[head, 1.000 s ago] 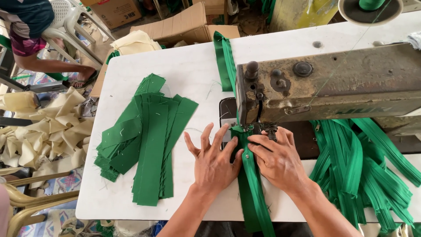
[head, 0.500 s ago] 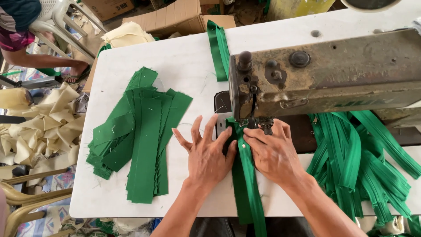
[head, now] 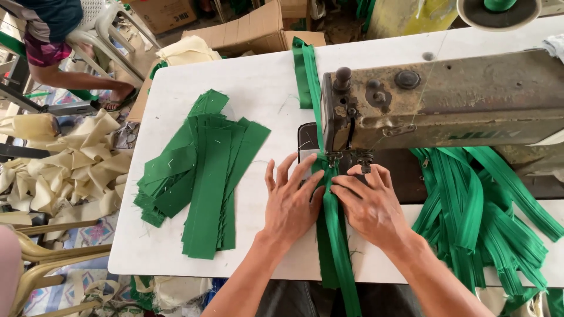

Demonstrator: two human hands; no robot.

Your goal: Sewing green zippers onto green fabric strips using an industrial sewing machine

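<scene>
Left hand (head: 292, 202) flat, fingers spread, palm down on white sewing table (head: 258, 88), fingertips pressing left edge of green fabric strip (head: 335, 235). Right hand (head: 369, 202) likewise open and flat, pressing strip from right side; nothing gripped by either. Strip running from near table edge, between the hands, under presser foot (head: 335, 157) of worn industrial sewing machine (head: 446, 100), then out the far side across the table. Flat, paired placement likely meant to keep strip aligned and taut at needle. Stack of cut green strips (head: 202, 176) lying left, within reach. Heap of green strips (head: 487, 205) piled right of machine bed. Cream fabric pieces (head: 70, 170) on floor far left; another person seated on plastic chair (head: 111, 23) beyond.
</scene>
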